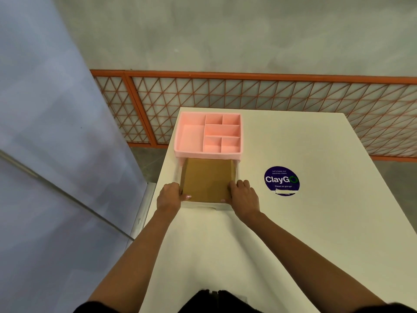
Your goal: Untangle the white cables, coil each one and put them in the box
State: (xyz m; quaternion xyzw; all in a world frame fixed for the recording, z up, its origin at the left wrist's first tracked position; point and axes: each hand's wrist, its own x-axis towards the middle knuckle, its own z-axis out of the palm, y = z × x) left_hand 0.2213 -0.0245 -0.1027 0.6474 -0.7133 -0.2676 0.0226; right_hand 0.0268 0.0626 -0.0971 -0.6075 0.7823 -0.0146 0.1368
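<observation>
Brown cardboard box, flat, rectangular and matte, sits between the 2 hands on the smooth white table. The left hand grips its left edge, with fingers curled round the side and the thumb on top at the near corner. The right hand grips the right edge the same way. No white cables are in view. I cannot tell whether they lie inside the box or out of frame.

The main risk is the thin card. Its far sides splay outward, so a hard squeeze from both hands would likely buckle the panel or fold a flap. Just past the fingertips, the box's far end meets the pink plastic organiser tray, a rigid, glossy piece with 6 open compartments. A forward push could shove that tray toward the far table edge. The left hand works close to the table's left side, so a sideways slide could carry the box over the edge. If cables are inside, tilting it could spill them out and tangle them further.

A pale strip shows under the box's near edge, and I cannot tell what it is. A round dark-blue sticker lies to the right of the right hand.
</observation>
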